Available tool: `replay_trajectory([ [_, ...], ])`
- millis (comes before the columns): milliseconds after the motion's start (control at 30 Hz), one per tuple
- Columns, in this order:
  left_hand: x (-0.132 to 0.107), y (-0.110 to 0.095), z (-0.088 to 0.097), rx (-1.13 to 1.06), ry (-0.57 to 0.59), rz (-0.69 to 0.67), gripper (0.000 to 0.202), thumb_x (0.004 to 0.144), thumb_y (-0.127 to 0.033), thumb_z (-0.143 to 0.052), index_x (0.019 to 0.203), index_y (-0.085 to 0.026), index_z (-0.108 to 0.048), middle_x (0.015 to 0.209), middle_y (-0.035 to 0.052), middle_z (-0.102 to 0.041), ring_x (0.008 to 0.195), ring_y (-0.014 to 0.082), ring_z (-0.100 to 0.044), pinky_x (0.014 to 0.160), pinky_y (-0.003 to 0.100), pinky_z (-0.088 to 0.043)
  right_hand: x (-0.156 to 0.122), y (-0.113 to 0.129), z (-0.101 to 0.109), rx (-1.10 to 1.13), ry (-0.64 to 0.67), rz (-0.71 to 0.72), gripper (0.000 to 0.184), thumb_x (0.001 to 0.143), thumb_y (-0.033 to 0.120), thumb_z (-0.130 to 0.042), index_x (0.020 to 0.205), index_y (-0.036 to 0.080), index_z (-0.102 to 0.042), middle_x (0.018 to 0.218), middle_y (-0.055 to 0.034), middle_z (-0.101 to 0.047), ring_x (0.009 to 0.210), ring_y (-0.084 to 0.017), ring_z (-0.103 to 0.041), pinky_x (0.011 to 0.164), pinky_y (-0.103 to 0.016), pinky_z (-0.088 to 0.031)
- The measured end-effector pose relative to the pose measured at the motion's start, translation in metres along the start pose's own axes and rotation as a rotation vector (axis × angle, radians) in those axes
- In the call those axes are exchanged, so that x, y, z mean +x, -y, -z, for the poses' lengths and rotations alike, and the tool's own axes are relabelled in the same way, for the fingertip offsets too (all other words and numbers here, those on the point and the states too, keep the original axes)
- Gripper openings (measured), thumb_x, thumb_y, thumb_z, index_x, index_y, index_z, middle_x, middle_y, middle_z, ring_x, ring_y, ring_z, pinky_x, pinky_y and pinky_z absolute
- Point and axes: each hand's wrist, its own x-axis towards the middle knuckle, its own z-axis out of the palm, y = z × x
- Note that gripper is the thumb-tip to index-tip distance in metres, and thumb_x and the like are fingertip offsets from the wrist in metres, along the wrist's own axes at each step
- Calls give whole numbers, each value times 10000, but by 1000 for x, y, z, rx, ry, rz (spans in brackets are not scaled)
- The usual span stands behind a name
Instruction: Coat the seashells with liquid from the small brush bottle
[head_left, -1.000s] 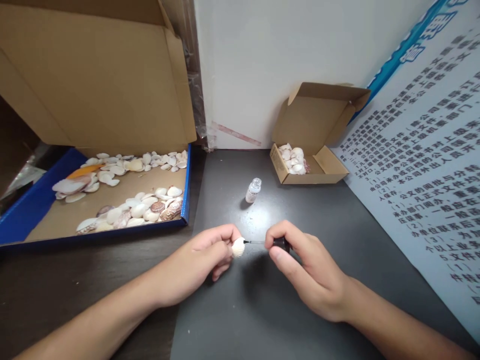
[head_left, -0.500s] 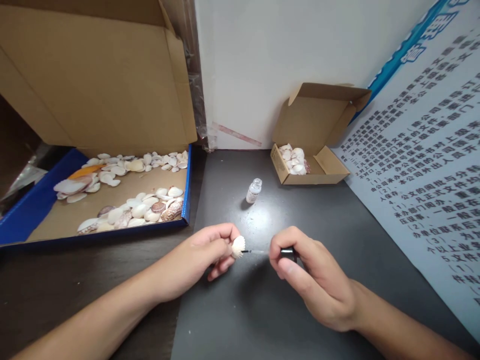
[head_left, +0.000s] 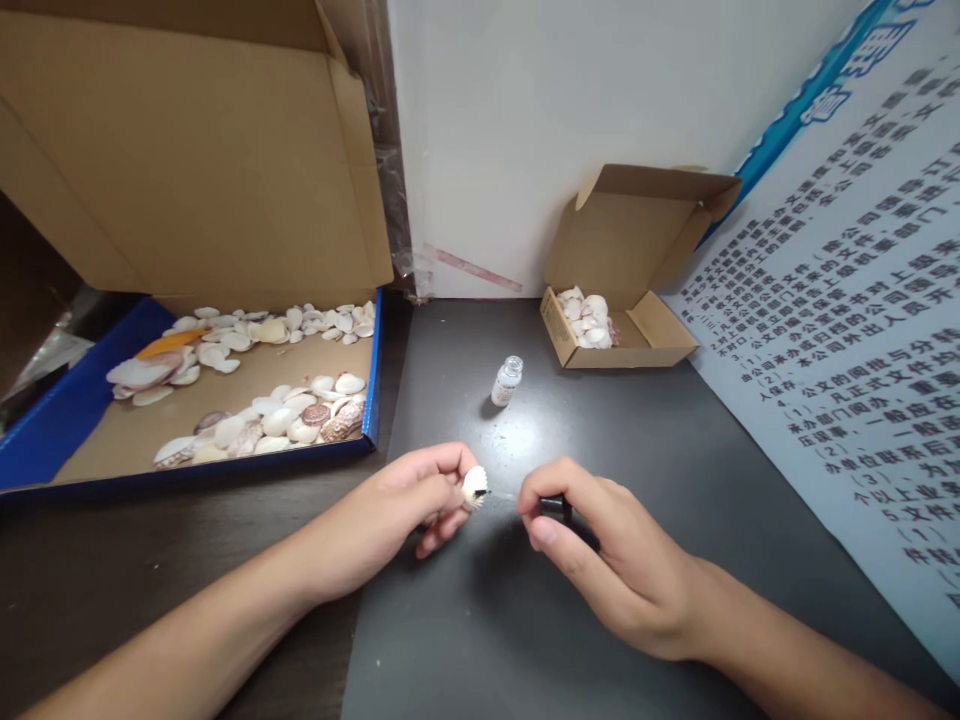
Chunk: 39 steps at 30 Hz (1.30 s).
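Pinched in my left hand (head_left: 420,500) is a small white ribbed seashell (head_left: 472,486), its ridged face turned toward the right. My right hand (head_left: 607,550) grips the black cap of a brush applicator (head_left: 555,508). The applicator's thin clear stem points left, and its dark bristle tip lies over the shell's face. Just beyond both hands a small clear glass bottle (head_left: 508,382) stands upright without its cap, with a pale label on it.
At left, an open blue-edged cardboard box (head_left: 225,375) holds many shells in two rows. A smaller open cardboard box (head_left: 637,357) with a heap of shells (head_left: 590,318) stands back right. A printed sheet (head_left: 840,360) slopes along the right side of the dark tabletop (head_left: 442,650).
My right hand has moved a little left, bringing the brush tip from the shell's edge onto its face. My left hand and the bottle have hardly shifted.
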Motion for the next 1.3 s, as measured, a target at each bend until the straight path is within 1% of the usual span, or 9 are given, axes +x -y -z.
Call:
replay_trajectory([
  [267, 0, 1, -1, -6, -3, -8, 100, 872, -264, -498, 824, -178, -479, 614, -51, -453, 555, 86, -363, 522, 215, -291, 3, 0, 1, -64, 12, -104, 80, 996, 229, -411, 984, 201, -485, 654, 53, -469, 529, -92, -428, 540, -234, -341],
  [433, 1, 2, -1, -2, -22, -36, 142, 889, -298, -513, 823, -180, -467, 631, -52, -477, 549, 76, -378, 523, 207, -306, 0, -1, 1, 34, -71, 37, 67, 970, 183, -427, 1007, 216, -472, 748, 11, -533, 637, -123, -505, 588, -246, -395],
  [533, 1, 3, -2, 16, -25, -41, 151, 886, -309, -524, 829, -183, -464, 639, -50, -505, 547, 77, -408, 527, 207, -326, 1, -1, 0, 89, -67, 113, 94, 956, 162, -432, 1022, 216, -472, 784, -3, -550, 684, -134, -533, 624, -256, -423],
  [633, 1, 3, -2, 30, -25, -42, 138, 880, -295, -526, 830, -182, -465, 645, -47, -527, 547, 77, -422, 533, 206, -342, 3, -1, -1, 36, -38, 72, 90, 959, 160, -443, 1019, 208, -491, 789, 3, -563, 659, -117, -523, 622, -245, -420],
  [767, 0, 3, -2, 30, -23, -44, 135, 867, -293, -532, 826, -180, -471, 638, -50, -516, 552, 76, -414, 529, 199, -345, 4, -2, -1, -50, -80, -39, 60, 970, 185, -450, 990, 207, -501, 717, 31, -525, 593, -101, -474, 577, -233, -380],
  [867, 1, 2, -2, 49, -28, -42, 132, 863, -289, -532, 820, -182, -469, 629, -54, -510, 552, 75, -409, 530, 196, -348, 3, -2, 0, 15, -95, -10, 64, 965, 176, -442, 981, 215, -490, 743, 23, -536, 619, -107, -492, 581, -231, -390],
  [1000, 1, 3, -2, 67, -22, -46, 109, 864, -270, -526, 826, -184, -472, 636, -52, -507, 569, 81, -412, 535, 197, -356, 1, 0, 0, 125, -28, 79, 71, 952, 164, -436, 965, 213, -486, 768, 14, -541, 653, -113, -508, 608, -236, -410],
  [1200, -1, 3, -2, 65, -11, -59, 121, 873, -279, -538, 826, -186, -476, 649, -50, -492, 594, 85, -406, 544, 193, -360, 2, -3, -1, -15, -82, -51, 61, 973, 196, -440, 953, 207, -496, 744, 21, -522, 620, -106, -466, 593, -241, -378],
  [1300, 0, 4, -2, 77, -12, -67, 133, 878, -292, -536, 823, -187, -477, 644, -50, -494, 587, 85, -402, 541, 194, -360, 1, -4, 0, 24, -88, -22, 65, 973, 195, -434, 956, 212, -494, 762, 12, -534, 648, -116, -492, 600, -244, -387],
])
